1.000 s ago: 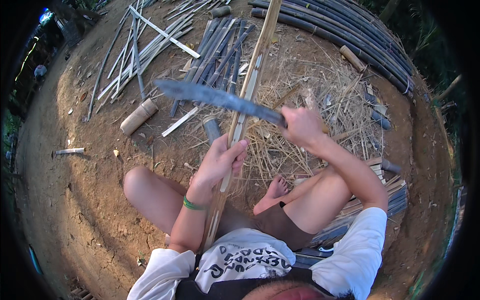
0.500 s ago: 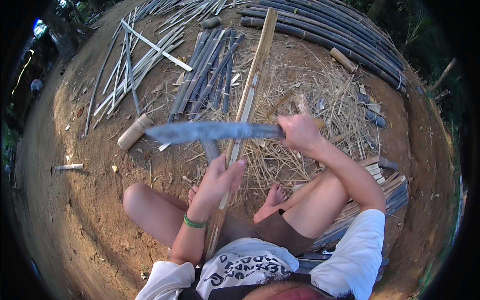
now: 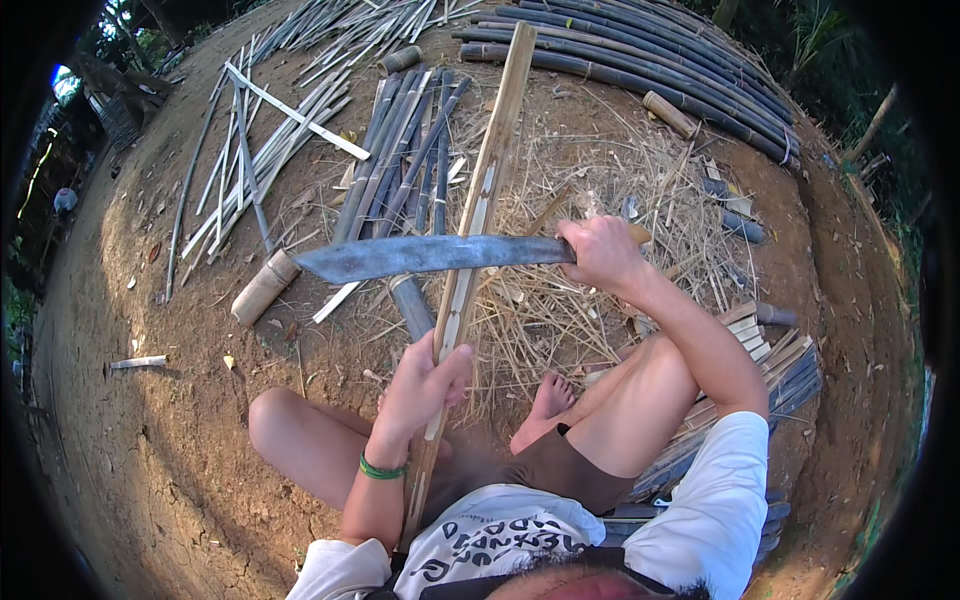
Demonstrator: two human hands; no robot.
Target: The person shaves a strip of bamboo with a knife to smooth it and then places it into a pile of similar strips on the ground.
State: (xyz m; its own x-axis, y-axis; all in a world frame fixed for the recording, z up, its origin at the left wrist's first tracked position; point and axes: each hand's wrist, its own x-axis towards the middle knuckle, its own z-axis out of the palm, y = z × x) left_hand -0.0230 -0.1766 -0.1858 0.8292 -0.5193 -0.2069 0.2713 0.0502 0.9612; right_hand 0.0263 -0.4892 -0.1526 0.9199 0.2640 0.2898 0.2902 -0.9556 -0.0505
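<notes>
A long split bamboo piece slants from my lap up toward the far middle, its pale inner side showing. My left hand is closed around its lower part, the thumb along its right edge. Across the bamboo, above that hand, lies the blade of a machete, broad and grey with its tip to the left. My right hand grips the machete's handle, most of which the fingers hide; a light brown end sticks out on the right. Whether the edge bites into the bamboo I cannot tell.
Straw-like shavings cover the ground ahead. Dark split bamboo and pale strips lie beyond, with long dark poles at the back right. A cut bamboo section lies left. More split pieces are stacked by my right leg.
The machete, blurred by motion before, now shows sharply. My left hand and the bamboo appear slightly farther left, as does much of the background. Both grips stay the same.
</notes>
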